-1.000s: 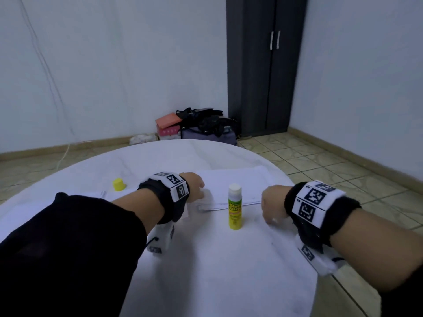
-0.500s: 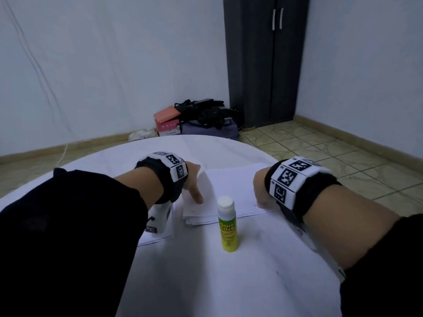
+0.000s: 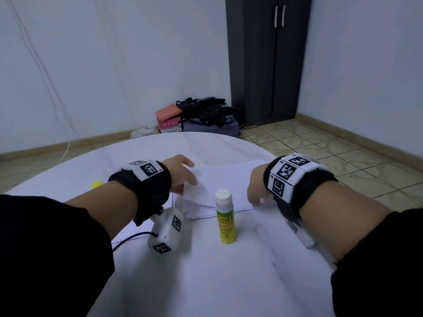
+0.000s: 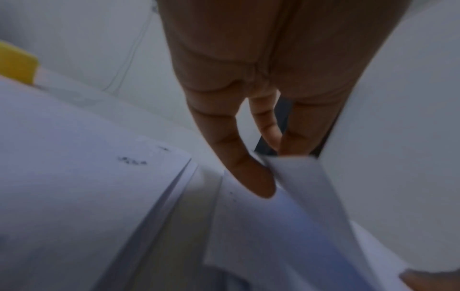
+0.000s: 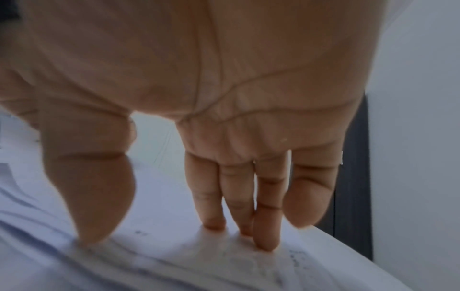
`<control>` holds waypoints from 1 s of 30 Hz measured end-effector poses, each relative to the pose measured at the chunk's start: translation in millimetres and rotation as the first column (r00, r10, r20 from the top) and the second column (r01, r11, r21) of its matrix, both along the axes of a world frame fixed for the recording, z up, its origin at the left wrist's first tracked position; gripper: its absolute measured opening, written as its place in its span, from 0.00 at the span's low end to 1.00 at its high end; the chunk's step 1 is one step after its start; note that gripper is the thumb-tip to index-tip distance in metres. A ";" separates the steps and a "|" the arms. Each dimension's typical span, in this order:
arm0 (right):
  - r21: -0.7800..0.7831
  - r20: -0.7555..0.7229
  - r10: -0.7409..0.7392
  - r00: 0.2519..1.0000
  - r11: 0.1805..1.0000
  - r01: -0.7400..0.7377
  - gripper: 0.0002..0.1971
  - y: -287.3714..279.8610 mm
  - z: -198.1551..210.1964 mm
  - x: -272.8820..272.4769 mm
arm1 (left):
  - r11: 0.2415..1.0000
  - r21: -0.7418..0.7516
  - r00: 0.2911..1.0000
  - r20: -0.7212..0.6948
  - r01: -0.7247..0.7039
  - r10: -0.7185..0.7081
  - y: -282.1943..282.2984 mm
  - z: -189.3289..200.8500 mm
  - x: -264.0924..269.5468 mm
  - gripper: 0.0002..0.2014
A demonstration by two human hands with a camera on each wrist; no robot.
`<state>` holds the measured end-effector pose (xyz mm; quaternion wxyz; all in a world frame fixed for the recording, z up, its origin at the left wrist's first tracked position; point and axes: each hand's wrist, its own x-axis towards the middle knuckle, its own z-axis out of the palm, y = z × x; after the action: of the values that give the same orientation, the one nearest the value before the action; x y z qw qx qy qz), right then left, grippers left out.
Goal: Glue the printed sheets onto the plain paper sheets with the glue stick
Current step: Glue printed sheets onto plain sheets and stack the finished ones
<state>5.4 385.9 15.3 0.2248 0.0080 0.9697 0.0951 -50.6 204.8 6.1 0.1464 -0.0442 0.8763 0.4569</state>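
Upright, glue stick (image 3: 225, 219) fronts paper stack (image 3: 229, 179).

Glue stick (image 3: 225, 218) upright, uncapped, just before white paper stack (image 3: 225, 179); top sheet lifted.

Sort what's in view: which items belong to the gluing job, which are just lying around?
Job:
- glue stick, upright, uncapped
- yellow cap
- stack of paper sheets
- left hand, lifting a sheet's edge
- right hand, fingertips pressing the stack

Lying about:
- bags and boxes on the floor
- dark wardrobe
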 end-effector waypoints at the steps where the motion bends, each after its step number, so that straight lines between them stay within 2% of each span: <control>1: 0.030 -0.008 0.013 1.000 0.999 -0.013 0.07 -0.2 0.4 0.0 | 0.998 0.060 0.999 0.049 0.002 -0.005 -1.1 -0.5 3.1 0.12; 4: -0.032 -0.043 -0.018 0.999 0.999 0.016 0.12 -2.0 2.0 8.1 | 0.984 0.174 0.982 0.177 0.032 -0.063 -1.9 -4.8 8.7 0.05; 10: -0.130 -0.063 -0.090 0.994 0.988 0.081 0.15 3.1 -3.8 8.7 | 0.924 0.373 0.971 0.239 -0.081 -0.011 0.2 -9.8 9.4 0.06; 14: -0.150 -0.034 -0.104 0.994 0.984 0.098 0.27 6.6 -4.8 7.0 | 0.914 0.388 0.965 0.261 -0.113 0.009 -1.5 -4.2 9.4 0.09; 17: -0.135 -0.117 -0.051 0.992 0.990 0.035 0.36 4.6 -6.4 9.0 | 0.923 0.370 0.962 0.273 -0.104 -0.001 -1.7 -2.1 12.6 0.09; 20: -0.078 -0.236 0.006 0.972 0.997 -0.025 0.29 5.1 -8.8 7.8 | 0.919 0.378 0.962 0.272 -0.115 0.009 -2.4 -4.8 10.0 0.09; 23: -0.051 -0.226 -0.039 0.973 0.998 0.029 0.22 14.0 -16.8 -1.2 | 0.912 0.395 0.963 0.269 -0.112 0.002 -3.8 -5.9 8.8 0.08; 30: 0.104 -0.284 -0.065 0.957 0.990 0.098 0.21 20.2 -32.5 0.0 | 0.867 0.481 0.980 0.198 -0.128 0.035 -16.7 2.7 16.8 0.07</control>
<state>5.3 406.1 -17.2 0.0885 0.0743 0.9834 0.1402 -33.8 188.1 8.8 0.2129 -0.0844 0.7114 0.6645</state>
